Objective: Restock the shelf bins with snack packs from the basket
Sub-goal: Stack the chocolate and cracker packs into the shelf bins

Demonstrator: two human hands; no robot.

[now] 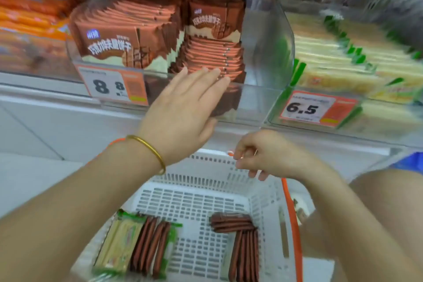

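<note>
- Here, the shelf carries a clear bin with two rows of brown snack packs, one at its left side and one at its middle.
- One white basket sits below the shelf's front edge.
- The left hand reaches forward on an outstretched arm, fingers straight, fingertips at the bin's front wall, grasping nothing.
- The right hand hovers over the basket's far right rim, fingers loosely curled and empty.
- In the basket, two clusters of brown packs stand on edge, too blurred to count, and one yellow-green pack lies at the near left corner.
- Two price tags hang on the bin fronts.
</note>
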